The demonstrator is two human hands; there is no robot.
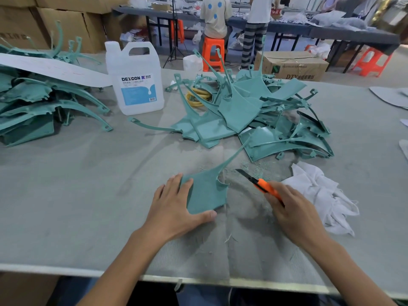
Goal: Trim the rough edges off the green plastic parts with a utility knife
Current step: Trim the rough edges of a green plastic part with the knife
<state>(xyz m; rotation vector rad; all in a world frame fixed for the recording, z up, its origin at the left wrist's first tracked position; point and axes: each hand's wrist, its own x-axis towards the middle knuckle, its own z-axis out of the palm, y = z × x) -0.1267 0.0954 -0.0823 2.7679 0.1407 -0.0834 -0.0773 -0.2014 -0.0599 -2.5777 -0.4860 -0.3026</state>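
A green plastic part (207, 191) with a flat plate and a long thin arm reaching up to the right lies near the table's front middle. My left hand (174, 206) grips its left and lower edge, fingers over the top, thumb under the bottom corner. My right hand (291, 210) holds an orange utility knife (262, 185) just right of the part, its dark blade extended and pointing up-left, apart from the plastic. Green shavings lie on the table between blade and part.
A heap of green parts (254, 115) sits behind the work spot, another pile (39, 102) at the far left. A clear DEXCON jug (136, 80) stands between them. White rags (320, 193) lie right of my right hand. People work at tables beyond.
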